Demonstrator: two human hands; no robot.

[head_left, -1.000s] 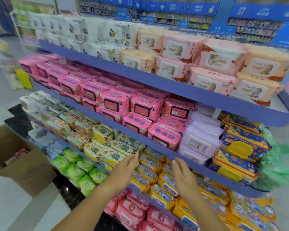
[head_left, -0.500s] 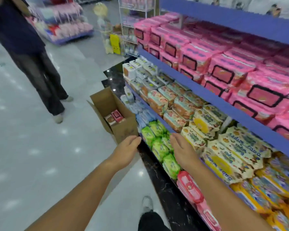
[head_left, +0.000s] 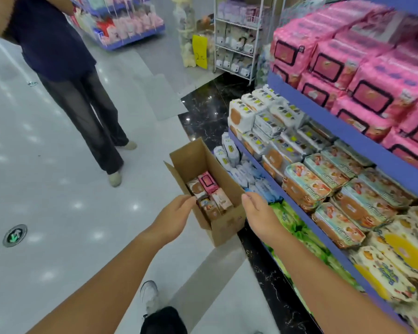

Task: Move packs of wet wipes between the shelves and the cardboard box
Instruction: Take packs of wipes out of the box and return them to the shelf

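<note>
Beside blue shelves [head_left: 307, 109], the cardboard box [head_left: 223, 227] holds soft, light wipe packs [head_left: 208, 194]; left hand [head_left: 173, 219] and right hand [head_left: 260, 214] hover empty, fingers loosely spread; probably best gripped across their short sides

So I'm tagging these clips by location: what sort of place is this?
Most likely a shop aisle selling baby or household goods: blue shelves stacked with wet wipe packs, a yellow sign beside a wire rack, and a cardboard box of packs on the floor.
</note>
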